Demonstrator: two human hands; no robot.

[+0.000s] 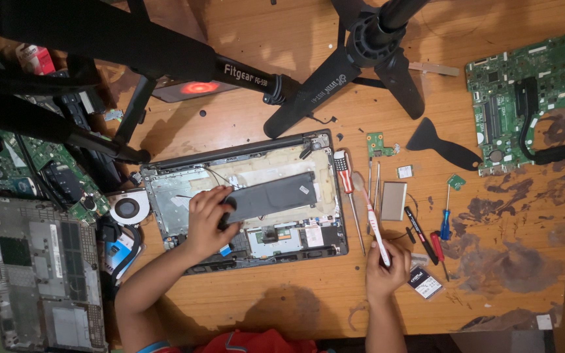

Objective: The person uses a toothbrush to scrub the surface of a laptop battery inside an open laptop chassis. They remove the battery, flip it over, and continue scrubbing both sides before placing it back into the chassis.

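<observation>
Your left hand is curled over the left end of the black battery pack, fingers closed on its edge; the pack lies tilted across the middle of the opened laptop chassis. Your right hand, at 4 o'clock from the chassis, is closed around a white toothbrush handle. Pack looks flat, stiff, moderately heavy, puncture-prone: grip the edges, don't flex. Red-handled screwdriver lies at 3 o'clock.

Opened laptop base at table centre, battery in it; fan left, screwdrivers and toothbrush right, motherboard at far-right corner.
</observation>
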